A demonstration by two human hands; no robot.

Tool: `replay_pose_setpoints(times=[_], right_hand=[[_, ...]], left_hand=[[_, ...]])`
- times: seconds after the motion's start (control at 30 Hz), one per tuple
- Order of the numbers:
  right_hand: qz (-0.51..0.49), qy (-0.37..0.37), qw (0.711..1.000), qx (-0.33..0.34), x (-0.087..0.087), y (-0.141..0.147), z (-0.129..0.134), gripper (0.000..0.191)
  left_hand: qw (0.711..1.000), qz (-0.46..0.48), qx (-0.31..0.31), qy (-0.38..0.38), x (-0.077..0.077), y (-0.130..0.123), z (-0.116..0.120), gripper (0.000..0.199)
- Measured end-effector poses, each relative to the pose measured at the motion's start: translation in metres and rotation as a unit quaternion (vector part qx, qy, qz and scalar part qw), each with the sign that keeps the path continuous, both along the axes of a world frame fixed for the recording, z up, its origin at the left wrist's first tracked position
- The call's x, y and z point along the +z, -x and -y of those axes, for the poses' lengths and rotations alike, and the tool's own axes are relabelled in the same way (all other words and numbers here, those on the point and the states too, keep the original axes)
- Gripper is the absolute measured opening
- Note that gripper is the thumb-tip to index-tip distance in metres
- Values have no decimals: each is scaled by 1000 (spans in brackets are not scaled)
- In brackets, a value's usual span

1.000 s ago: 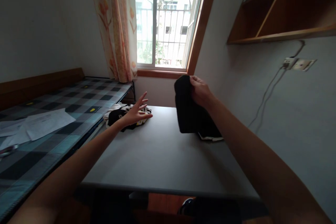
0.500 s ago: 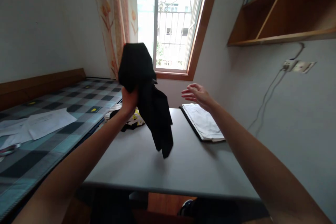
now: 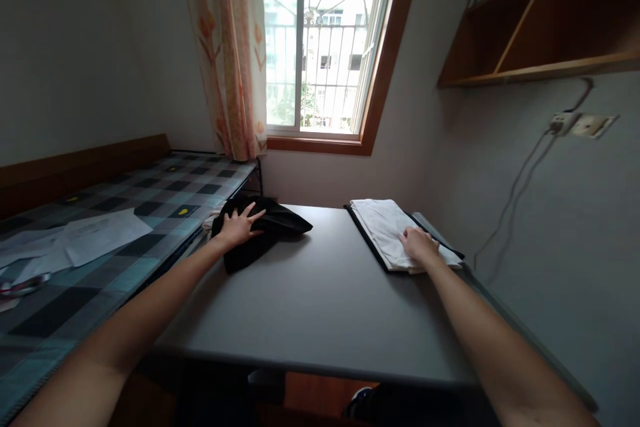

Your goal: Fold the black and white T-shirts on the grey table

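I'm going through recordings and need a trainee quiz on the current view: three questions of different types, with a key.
1. True or false: the left hand has its fingers spread over black cloth.

2. Multiple choice: what is the right hand on?
A) The curtain
B) The folded white cloth
C) The wall shelf

3. Fill in the blank: the papers lie on a bed with a ______ pattern.

Key:
1. True
2. B
3. checked
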State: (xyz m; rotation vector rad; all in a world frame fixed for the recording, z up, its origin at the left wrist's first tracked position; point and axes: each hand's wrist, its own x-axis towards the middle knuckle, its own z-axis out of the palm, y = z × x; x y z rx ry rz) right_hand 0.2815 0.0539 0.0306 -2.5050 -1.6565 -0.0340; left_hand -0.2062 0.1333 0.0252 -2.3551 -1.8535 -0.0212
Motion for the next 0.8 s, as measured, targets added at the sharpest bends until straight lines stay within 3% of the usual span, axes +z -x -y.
replay_pose_setpoints(times=[0.1, 0.2, 0.33, 0.5, 0.6, 0.67, 0.7, 0.8], right_hand=[[15, 14, 1000, -19, -4, -1, -8, 29], [16, 6, 999, -37, -5, -3, -13, 35], [-56, -72, 993, -70, 3, -11, -15, 37], [-178, -197, 964, -23, 26, -16, -23, 19], [-319, -326, 890, -12, 51, -5, -31, 10], [-375, -405, 834, 7, 72, 9, -37, 10], [-393, -429, 813, 24, 84, 18, -40, 13], [-532, -461, 700, 122, 116, 51, -41, 27]], left_hand=[[999, -8, 34, -40, -12, -1, -7, 66], [996, -3, 73, -54, -12, -5, -14, 63], [996, 10, 89, -13, -1, -10, -22, 73], [995, 55, 72, 40, 17, -8, -21, 78], [993, 72, 88, 18, 22, -12, -13, 75], [993, 67, 89, -41, 24, -20, -5, 69], [992, 65, 72, -77, 26, -26, 0, 64], [984, 108, -40, -137, 35, -50, 16, 49]])
